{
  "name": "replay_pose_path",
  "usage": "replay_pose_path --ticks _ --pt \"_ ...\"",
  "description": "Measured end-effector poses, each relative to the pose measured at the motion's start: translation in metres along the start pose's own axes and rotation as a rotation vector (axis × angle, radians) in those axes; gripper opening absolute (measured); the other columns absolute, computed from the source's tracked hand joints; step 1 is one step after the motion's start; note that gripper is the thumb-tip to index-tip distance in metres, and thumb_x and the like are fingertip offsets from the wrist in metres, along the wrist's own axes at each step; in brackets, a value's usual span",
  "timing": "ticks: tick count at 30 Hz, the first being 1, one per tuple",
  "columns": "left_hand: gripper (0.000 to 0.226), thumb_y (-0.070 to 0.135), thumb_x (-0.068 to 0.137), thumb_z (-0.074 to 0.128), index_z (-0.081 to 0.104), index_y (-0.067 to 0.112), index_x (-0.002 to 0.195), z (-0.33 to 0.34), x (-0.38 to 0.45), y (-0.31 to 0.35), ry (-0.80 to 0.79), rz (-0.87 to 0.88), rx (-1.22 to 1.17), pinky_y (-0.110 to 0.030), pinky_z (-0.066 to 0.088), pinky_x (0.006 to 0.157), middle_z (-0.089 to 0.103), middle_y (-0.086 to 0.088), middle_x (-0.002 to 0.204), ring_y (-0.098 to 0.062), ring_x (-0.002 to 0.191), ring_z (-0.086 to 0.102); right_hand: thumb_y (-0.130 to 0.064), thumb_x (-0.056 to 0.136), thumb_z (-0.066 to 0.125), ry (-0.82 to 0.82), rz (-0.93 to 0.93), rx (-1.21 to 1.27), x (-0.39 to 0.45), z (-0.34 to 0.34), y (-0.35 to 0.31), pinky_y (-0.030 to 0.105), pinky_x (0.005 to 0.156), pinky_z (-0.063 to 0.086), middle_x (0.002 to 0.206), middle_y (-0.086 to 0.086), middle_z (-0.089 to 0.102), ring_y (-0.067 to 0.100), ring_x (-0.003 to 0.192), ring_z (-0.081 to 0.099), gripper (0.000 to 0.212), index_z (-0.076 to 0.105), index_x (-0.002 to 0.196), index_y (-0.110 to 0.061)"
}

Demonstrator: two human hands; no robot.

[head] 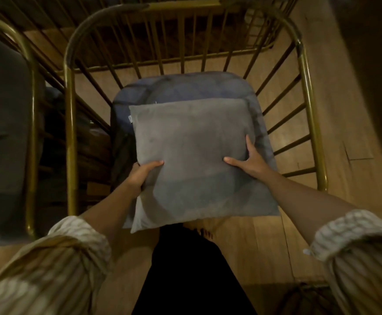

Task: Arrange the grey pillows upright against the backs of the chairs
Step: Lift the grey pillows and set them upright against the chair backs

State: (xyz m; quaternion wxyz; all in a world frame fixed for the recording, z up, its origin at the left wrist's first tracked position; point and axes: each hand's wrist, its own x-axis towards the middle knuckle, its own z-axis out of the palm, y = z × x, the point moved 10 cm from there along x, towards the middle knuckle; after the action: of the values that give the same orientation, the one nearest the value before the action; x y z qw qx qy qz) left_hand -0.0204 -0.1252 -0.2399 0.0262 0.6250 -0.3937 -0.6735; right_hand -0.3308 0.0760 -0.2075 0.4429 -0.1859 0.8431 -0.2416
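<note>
A grey square pillow (192,155) lies over the dark blue seat cushion (181,87) of a brass-coloured wire chair (70,110), seen from above. My left hand (143,172) grips the pillow's left edge, thumb on top. My right hand (249,161) holds the right edge, fingers spread along its side. The pillow's near edge hangs past the seat front towards my legs. The chair's curved barred back (181,21) rises at the top of the view, apart from the pillow.
A second brass chair (32,87) with a dark grey cushion (1,123) stands close on the left. Wooden floor (335,123) lies to the right of the chair. My dark trousers (185,269) are directly below the pillow.
</note>
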Motion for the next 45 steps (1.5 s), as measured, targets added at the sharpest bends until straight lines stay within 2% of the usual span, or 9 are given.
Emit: replay_pose_path --ticks 4,10,14,19,26,28,32,41,45 --pt "0.122 0.057 0.049 0.089 0.033 0.015 0.148 -0.002 -0.009 -0.001 -0.013 0.001 0.022 -0.053 0.043 0.105 0.050 -0.004 0.141 -0.033 0.124 0.051 -0.094 0.043 0.063 0.073 -0.036 -0.135 -0.002 -0.007 -0.008 0.058 0.121 0.015 0.168 0.000 0.007 0.028 0.153 0.010 0.143 0.001 0.157 -0.035" --pt "0.128 0.057 0.053 0.090 0.021 0.019 0.154 -0.012 -0.050 0.001 0.030 -0.016 -0.052 -0.054 0.048 0.098 0.043 -0.014 0.149 -0.041 0.125 0.052 -0.072 0.075 0.064 0.186 -0.283 -0.342 -0.041 -0.015 -0.074 0.058 0.120 -0.009 0.162 -0.002 0.028 0.024 0.154 0.005 0.099 0.025 0.155 -0.029" --pt "0.100 0.032 0.083 0.076 0.012 0.011 0.156 -0.020 -0.097 0.028 0.135 0.036 0.102 -0.047 0.044 0.098 0.032 -0.018 0.156 -0.040 0.135 0.043 -0.060 0.085 0.064 0.148 -0.381 -0.412 -0.070 -0.017 -0.120 0.054 0.122 -0.003 0.159 0.005 0.034 0.027 0.153 0.012 0.084 0.031 0.153 -0.024" --pt "0.101 0.038 0.076 0.081 0.021 0.015 0.154 -0.044 -0.151 0.064 0.171 0.123 0.336 -0.053 0.041 0.109 0.031 -0.016 0.157 -0.038 0.138 0.040 -0.041 0.092 0.062 0.119 -0.496 -0.507 -0.105 -0.029 -0.183 0.047 0.121 0.017 0.156 0.009 0.038 0.030 0.147 0.026 0.068 0.035 0.151 -0.019" --pt "0.090 0.045 0.081 0.076 0.030 0.011 0.151 -0.089 -0.229 0.110 0.290 0.259 0.208 -0.040 0.045 0.103 0.040 -0.012 0.152 -0.032 0.135 0.044 -0.037 0.088 0.066 0.020 -0.621 -0.514 -0.122 -0.021 -0.272 0.042 0.117 0.030 0.153 0.011 0.043 0.032 0.142 0.036 0.068 0.041 0.148 -0.016" --pt "0.085 0.040 0.083 0.075 0.033 0.009 0.149 -0.116 -0.249 0.118 0.371 0.312 0.178 -0.035 0.047 0.098 0.044 -0.009 0.148 -0.029 0.133 0.047 -0.054 0.083 0.061 -0.031 -0.652 -0.504 -0.116 -0.003 -0.298 0.045 0.110 0.040 0.149 0.006 0.049 0.032 0.137 0.045 0.072 0.044 0.146 -0.024" --pt "0.078 0.038 0.083 0.075 0.037 0.013 0.146 -0.186 -0.287 0.128 0.521 0.390 0.090 -0.035 0.045 0.105 0.047 0.002 0.142 -0.026 0.132 0.048 -0.029 0.092 0.066 -0.065 -0.806 -0.490 -0.171 0.036 -0.374 0.045 0.111 0.038 0.152 0.011 0.044 0.033 0.139 0.042 0.063 0.040 0.148 -0.018" --pt "0.065 0.031 0.090 0.068 0.039 0.013 0.145 -0.368 -0.329 0.121 0.741 0.410 -0.076 -0.047 0.043 0.108 0.045 -0.012 0.147 -0.030 0.134 0.046 -0.023 0.093 0.065 -0.386 -0.919 -0.424 -0.234 0.182 -0.516 0.045 0.111 0.039 0.155 0.014 0.037 0.032 0.143 0.036 0.074 0.024 0.154 -0.018" --pt "0.065 0.055 0.089 0.059 0.047 0.013 0.137 -0.456 -0.300 0.098 0.729 0.336 -0.169 -0.046 0.049 0.098 0.057 -0.010 0.131 -0.029 0.119 0.056 -0.032 0.092 0.066 -0.339 -0.832 -0.323 -0.239 0.247 -0.582 0.051 0.113 0.038 0.156 0.014 0.034 0.033 0.142 0.037 0.082 0.017 0.156 -0.026"
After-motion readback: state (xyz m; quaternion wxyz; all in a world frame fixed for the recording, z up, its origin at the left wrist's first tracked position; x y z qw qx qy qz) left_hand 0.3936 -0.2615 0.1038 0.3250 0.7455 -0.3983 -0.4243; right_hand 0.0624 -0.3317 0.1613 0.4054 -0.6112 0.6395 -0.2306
